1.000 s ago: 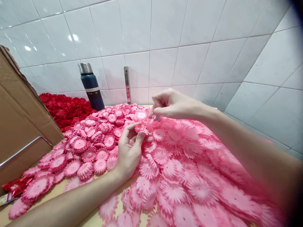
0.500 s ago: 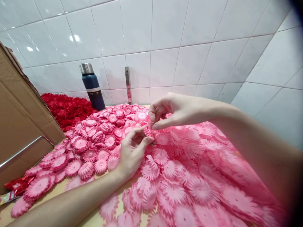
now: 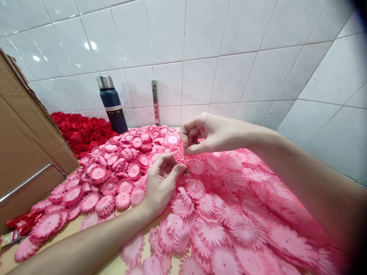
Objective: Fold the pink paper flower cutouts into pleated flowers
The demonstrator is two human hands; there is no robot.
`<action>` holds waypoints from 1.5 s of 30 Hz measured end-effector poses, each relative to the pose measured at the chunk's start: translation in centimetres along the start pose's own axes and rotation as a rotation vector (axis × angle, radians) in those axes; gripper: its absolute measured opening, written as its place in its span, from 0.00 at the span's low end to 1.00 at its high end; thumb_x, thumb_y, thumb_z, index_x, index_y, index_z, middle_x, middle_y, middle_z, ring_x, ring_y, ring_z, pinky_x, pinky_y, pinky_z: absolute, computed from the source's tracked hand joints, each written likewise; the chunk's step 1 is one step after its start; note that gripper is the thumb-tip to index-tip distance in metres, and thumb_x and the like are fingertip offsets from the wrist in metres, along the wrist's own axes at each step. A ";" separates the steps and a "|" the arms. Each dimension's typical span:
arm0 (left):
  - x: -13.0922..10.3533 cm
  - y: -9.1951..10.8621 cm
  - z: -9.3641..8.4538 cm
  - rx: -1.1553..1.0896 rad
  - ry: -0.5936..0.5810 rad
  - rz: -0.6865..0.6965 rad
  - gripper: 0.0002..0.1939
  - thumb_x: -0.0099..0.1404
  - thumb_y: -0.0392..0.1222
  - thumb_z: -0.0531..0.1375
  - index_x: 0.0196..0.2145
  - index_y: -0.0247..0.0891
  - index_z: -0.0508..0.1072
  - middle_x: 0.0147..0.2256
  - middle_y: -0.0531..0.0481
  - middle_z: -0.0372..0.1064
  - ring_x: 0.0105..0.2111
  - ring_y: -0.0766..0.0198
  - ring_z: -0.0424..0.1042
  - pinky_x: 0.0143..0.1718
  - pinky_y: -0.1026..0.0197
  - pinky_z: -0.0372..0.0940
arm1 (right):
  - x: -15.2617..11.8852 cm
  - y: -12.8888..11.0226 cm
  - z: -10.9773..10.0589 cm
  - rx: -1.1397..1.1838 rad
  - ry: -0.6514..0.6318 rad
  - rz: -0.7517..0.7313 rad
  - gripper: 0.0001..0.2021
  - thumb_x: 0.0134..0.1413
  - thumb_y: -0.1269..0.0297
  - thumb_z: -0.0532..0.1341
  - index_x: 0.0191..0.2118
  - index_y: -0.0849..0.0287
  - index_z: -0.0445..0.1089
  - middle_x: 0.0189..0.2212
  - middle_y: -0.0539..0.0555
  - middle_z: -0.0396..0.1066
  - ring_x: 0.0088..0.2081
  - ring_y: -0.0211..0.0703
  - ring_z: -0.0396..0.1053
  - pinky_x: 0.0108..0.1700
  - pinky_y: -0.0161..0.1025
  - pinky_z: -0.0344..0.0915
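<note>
Above the pink heap, my left hand [image 3: 162, 181] curls its thumb and fingers around a pink petal disc [image 3: 180, 157], which is partly hidden and blends into the pink behind. My right hand [image 3: 197, 135] is bent at the wrist just above it, thumb and forefinger pinched together. Whatever lies in that pinch is too small to make out. Beneath and right of both hands spread many loose, flat pink petal discs [image 3: 212, 233] with fringed edges and small centre holes. Left of my hands, thicker pink pleated flower pieces [image 3: 98, 173] are piled up.
A dark blue bottle [image 3: 113, 107] with a steel cap stands by the tiled wall [image 3: 200, 30]. Red flower pieces [image 3: 83, 131] lie behind a cardboard box [image 3: 28, 141] at left. A shiny red packet [image 3: 23, 223] sits below the box. A metal strip [image 3: 155, 101] is fixed to the wall.
My right hand has risen very slightly, its fingertips still close to my left fingers. My left hand keeps nearly the same position and hold.
</note>
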State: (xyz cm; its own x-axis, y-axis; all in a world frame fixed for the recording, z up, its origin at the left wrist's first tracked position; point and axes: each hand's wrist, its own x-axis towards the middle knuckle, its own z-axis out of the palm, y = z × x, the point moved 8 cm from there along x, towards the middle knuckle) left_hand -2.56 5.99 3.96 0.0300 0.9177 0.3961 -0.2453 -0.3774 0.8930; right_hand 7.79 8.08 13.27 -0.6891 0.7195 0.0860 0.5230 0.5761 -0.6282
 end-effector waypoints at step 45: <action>-0.1 0.9 -0.5 0.105 0.053 0.151 0.15 0.59 0.38 0.64 0.44 0.40 0.69 0.41 0.48 0.70 0.42 0.64 0.71 0.44 0.62 0.68 | 0.7 0.2 0.0 -0.026 0.097 -0.041 0.07 0.45 0.68 0.62 0.33 0.61 0.67 0.29 0.52 0.70 0.29 0.37 0.66 0.30 0.35 0.63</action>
State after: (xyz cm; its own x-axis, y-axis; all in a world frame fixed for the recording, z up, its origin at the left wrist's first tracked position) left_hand -3.30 5.57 4.64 -0.0511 0.8541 0.5176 -0.1410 -0.5192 0.8429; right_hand 7.44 8.72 13.18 -0.6588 0.7287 0.1869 0.5091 0.6147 -0.6025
